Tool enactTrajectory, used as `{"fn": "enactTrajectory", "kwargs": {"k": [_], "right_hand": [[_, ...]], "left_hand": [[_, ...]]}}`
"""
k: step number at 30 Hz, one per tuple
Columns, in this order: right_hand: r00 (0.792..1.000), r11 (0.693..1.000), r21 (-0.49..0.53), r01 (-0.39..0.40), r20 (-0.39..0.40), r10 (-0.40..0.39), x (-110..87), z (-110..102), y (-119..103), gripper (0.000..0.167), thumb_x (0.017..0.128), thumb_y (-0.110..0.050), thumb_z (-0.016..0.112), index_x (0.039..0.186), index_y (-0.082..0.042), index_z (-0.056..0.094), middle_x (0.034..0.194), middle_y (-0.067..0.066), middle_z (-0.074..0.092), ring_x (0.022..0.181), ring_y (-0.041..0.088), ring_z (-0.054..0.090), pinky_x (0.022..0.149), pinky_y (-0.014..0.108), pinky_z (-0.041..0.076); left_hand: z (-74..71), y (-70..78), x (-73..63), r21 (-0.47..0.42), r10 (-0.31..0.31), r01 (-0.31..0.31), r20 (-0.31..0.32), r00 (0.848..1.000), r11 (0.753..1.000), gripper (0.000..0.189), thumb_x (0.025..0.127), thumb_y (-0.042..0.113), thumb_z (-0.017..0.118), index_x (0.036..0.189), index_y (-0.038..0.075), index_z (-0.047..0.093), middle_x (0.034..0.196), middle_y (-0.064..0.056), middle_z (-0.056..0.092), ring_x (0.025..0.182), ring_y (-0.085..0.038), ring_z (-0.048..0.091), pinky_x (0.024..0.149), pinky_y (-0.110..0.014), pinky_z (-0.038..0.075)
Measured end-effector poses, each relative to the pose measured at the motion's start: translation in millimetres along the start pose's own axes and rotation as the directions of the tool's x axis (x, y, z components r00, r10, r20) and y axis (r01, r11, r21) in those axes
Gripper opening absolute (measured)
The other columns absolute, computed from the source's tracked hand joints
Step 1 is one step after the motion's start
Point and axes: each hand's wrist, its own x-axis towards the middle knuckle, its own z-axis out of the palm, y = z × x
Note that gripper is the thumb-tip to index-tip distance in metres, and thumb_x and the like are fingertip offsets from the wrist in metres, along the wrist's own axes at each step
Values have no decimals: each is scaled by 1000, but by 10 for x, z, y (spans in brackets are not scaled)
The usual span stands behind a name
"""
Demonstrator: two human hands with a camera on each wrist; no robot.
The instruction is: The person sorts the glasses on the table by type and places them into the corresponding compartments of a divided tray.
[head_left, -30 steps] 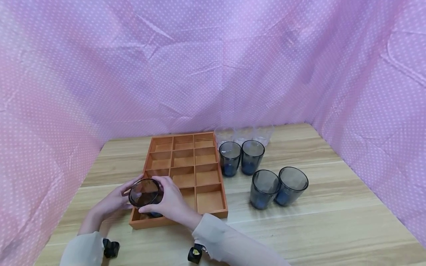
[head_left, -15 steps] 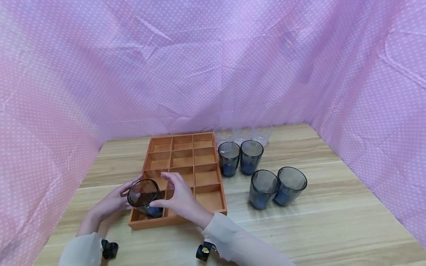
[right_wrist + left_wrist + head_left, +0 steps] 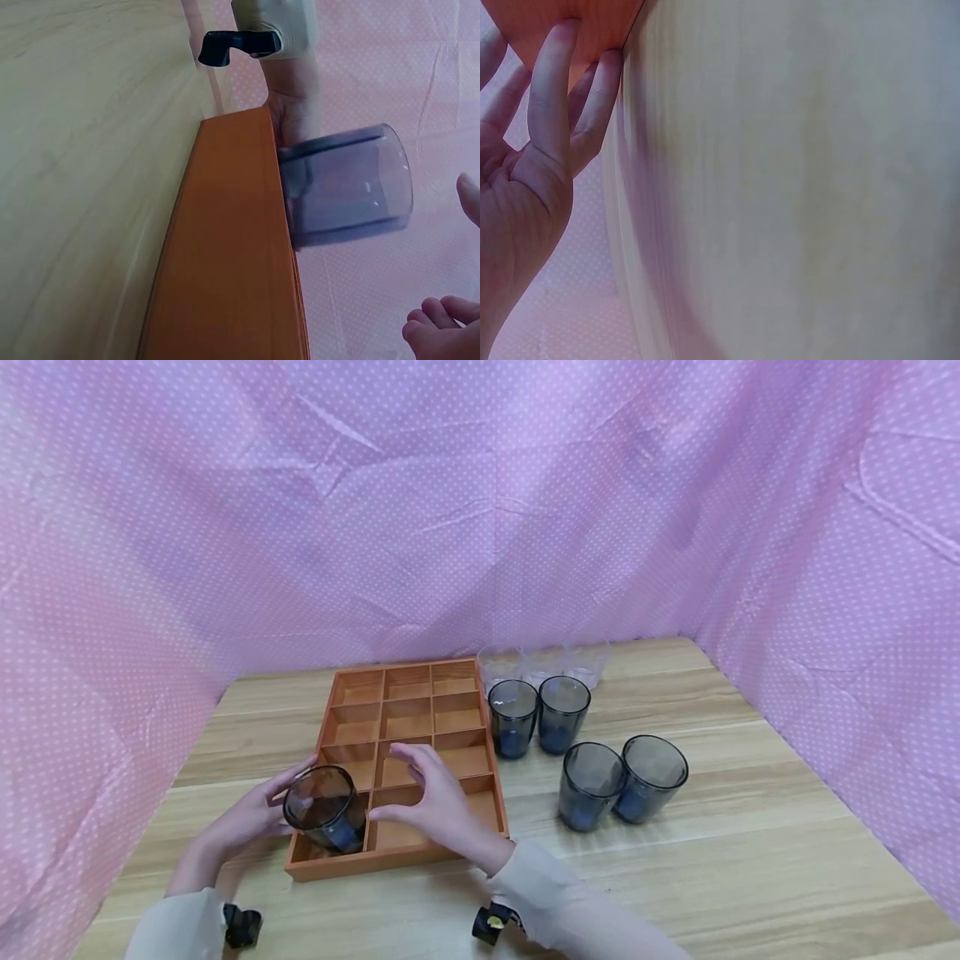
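A smoky dark drinking glass [image 3: 324, 814] stands upright in the front-left compartment of the brown wooden divided box [image 3: 405, 858]; its lower part shows above the box wall in the right wrist view, too. My left hand [image 3: 251, 817] lies along the box's left side, and in the left wrist view its fairly straight fingers [image 3: 549, 97] touch the wooden wall. Over the front-middle compartments is my right hand [image 3: 442, 802], thumb and fingers spread with nothing between them, a short way right of the glass.
Right of the box, two dark glasses [image 3: 513, 720] stand in front of several clear glasses [image 3: 543, 667]. Another pair of dark glasses [image 3: 591, 787] stands nearer the front on the wooden table [image 3: 720, 868]. Pink dotted cloth [image 3: 480, 510] hangs behind and at both sides.
My right hand has let go of the dark glass and moved right, away from it. The glass stays in the front-left compartment, and my left hand keeps its place at the box's side.
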Motion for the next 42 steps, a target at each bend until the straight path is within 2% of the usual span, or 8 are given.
{"fn": "enactTrajectory", "kwargs": {"k": [9, 12, 16, 18, 26, 36, 39, 42], "right_hand": [[999, 1000, 14, -28, -15, 29, -93, -240, 22, 73, 78, -23, 81, 141, -13, 46, 141, 4, 48, 137, 19, 43, 112, 33, 34], [999, 1000, 20, -24, -22, 24, -115, -297, 26, 73, 78, -22, 81, 141, -11, 46, 142, 5, 47, 138, 20, 42, 113, 35, 33], [999, 999, 34, -5, -38, 6, -149, -366, 52, 73, 78, -18, 82, 141, -11, 46, 141, 5, 48, 138, 20, 42, 112, 33, 33], [999, 999, 43, 9, -45, -7, -167, -403, 65, 72, 77, -16, 82, 140, -10, 47, 141, 6, 48, 138, 20, 42, 112, 32, 33], [997, 999, 47, 27, -80, -23, -229, -580, 33, 72, 76, -8, 82, 139, -8, 47, 140, 7, 48, 137, 22, 43, 111, 33, 34], [988, 997, 25, 70, -139, -66, -313, -917, -63, 74, 75, -3, 80, 140, -1, 45, 140, 15, 46, 137, 29, 42, 112, 33, 33], [985, 997, 24, 70, -157, -66, -330, -1029, -55, 75, 75, -2, 80, 141, 1, 43, 142, 18, 45, 138, 31, 41, 112, 32, 32], [983, 997, 29, 65, -176, -59, -353, -1139, -41, 77, 75, 0, 80, 142, 2, 42, 143, 20, 43, 138, 32, 40, 111, 30, 33]], "left_hand": [[-2, 5, -5, 7, 9, -9, 11, 1000, 1000, 72, 100, 21, 51, 157, 18, 6, 153, -40, -1, 115, 3, 51, 86, -32, 54], [-1, 12, -9, 28, 0, 0, 0, 1000, 1000, 73, 100, 21, 51, 157, 17, 6, 153, -41, 0, 122, -9, 51, 87, -33, 54], [15, 12, -9, 55, -2, 3, -12, 1000, 998, 73, 100, 21, 51, 157, 15, 5, 153, -40, 1, 131, -36, 43, 87, -35, 54], [21, 11, -9, 58, -3, 4, -15, 1000, 998, 73, 100, 21, 51, 157, 15, 5, 153, -40, 1, 132, -41, 40, 86, -34, 54], [33, -2, -16, 20, 2, -2, -11, 1000, 1000, 74, 100, 21, 52, 157, 15, 6, 154, -38, -1, 116, 0, 52, 86, -33, 54], [74, -7, -26, 51, -1, 2, -27, 1000, 999, 74, 99, 16, 53, 157, 15, 7, 155, -36, 1, 126, -22, 50, 85, -33, 54], [88, -10, -34, 48, -8, 9, -33, 999, 999, 74, 99, 16, 53, 157, 16, 7, 156, -35, 1, 126, -20, 50, 85, -33, 54], [103, -18, -41, 37, -6, 7, -30, 1000, 999, 74, 99, 16, 53, 157, 16, 7, 156, -34, -1, 121, -9, 52, 85, -33, 54]]}}
